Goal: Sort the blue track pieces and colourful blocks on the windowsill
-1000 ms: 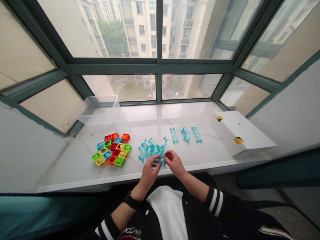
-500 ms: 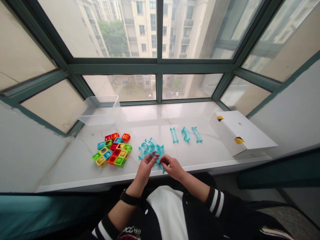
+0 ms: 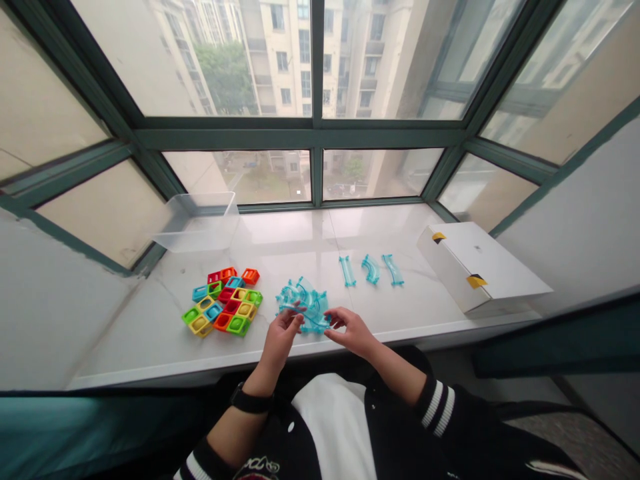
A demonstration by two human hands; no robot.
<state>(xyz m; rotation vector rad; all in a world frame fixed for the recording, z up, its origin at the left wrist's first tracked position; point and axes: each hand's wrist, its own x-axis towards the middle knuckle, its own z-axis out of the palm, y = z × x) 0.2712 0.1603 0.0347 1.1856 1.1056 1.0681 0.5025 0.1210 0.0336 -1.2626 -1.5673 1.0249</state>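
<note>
Counts: 1 pile of translucent teal track pieces (image 3: 303,299) at bench (image 3: 150,333) centre-front, too tangled to count. 3 loose track pieces (image 3: 371,269) sit in a row to its right, well apart from the pile: 1 straight, 2 curved. 1 cluster of coloured square blocks (image 3: 223,303) is left of the pile, in red, orange, yellow, green and blue; they are packed flat and touching, so no exact count. 1 clear tub (image 3: 199,221) back left by the window. 1 white box (image 3: 480,265) far right.

Left hand (image 3: 279,339): fingertips pinched together on a thin curved track piece (image 3: 306,319) at the pile's near edge.
Right hand (image 3: 354,331): fingers curled at the other end of the same piece. Cannot tell if it grips or only touches.

Held piece: long axis runs left-right, roughly parallel to the bench's front edge, with the right end a bit nearer the person. It is touching or just over the pile; cannot tell which.

Loose three: long axes point away from the person, toward the window.

Black wristband (image 3: 249,401) on the left wrist.
</note>
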